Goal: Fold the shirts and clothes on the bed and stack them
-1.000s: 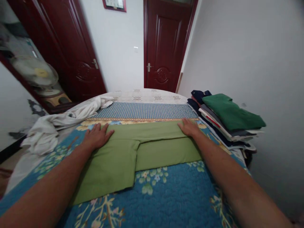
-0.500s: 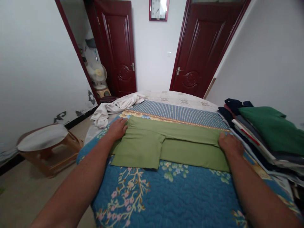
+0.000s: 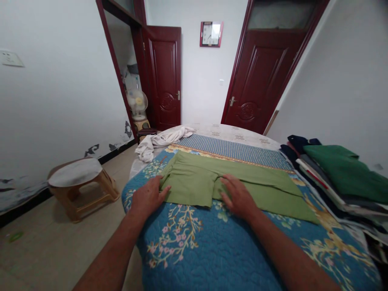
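A light green garment (image 3: 194, 180), folded lengthwise, lies flat on a blue floral quilt (image 3: 218, 250) covering the bed. My left hand (image 3: 148, 198) rests at the garment's near left corner, fingers stretched out and touching the cloth edge. My right hand (image 3: 239, 197) lies flat on the garment's near edge by the middle, fingers spread. Neither hand holds anything.
A pile of folded clothes with a dark green piece on top (image 3: 342, 171) sits at the bed's right side. A crumpled white cloth (image 3: 160, 141) lies at the far left corner. A wooden stool (image 3: 81, 184) stands on the floor to the left. Two dark red doors (image 3: 260, 81) face me.
My right hand slid left from the garment's right end to its middle. My left hand moved nearer along the left edge. The view swung further left.
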{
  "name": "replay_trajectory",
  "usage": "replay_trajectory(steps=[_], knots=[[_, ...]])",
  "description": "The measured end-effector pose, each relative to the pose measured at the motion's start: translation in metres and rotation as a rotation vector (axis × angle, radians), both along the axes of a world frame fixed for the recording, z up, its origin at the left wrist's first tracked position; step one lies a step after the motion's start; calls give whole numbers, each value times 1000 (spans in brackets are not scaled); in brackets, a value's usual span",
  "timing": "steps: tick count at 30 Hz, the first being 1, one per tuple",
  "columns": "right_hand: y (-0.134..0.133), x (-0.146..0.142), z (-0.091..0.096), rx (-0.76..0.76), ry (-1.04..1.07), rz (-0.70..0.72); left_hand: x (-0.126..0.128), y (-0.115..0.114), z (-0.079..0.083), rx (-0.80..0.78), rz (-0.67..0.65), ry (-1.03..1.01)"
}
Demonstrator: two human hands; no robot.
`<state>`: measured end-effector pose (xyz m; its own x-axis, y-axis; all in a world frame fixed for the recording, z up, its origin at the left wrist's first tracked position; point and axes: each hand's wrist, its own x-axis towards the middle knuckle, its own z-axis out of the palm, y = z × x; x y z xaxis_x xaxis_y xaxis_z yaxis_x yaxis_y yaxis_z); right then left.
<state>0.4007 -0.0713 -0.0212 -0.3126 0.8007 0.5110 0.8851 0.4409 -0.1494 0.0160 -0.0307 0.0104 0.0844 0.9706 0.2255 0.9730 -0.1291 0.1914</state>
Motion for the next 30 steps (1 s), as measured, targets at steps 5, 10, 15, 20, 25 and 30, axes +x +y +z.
replay_trajectory(steps=[5,10,15,20,25,30], knots=[[-26,-73,7,-150,-42,211,10,-24,7,-3,51,50],[-27,-75,4,-184,-17,198,9,-18,-2,-73,-47,-105],[-27,-71,6,-196,6,173,11,-4,5,-255,-149,-628],[-25,-85,13,-199,-16,98,33,2,32,-452,-215,-1273],[-7,-102,21,-218,-36,-16,58,37,61,-573,-320,-1507],[35,-75,28,-258,396,-302,86,95,76,-445,-498,-1358]])
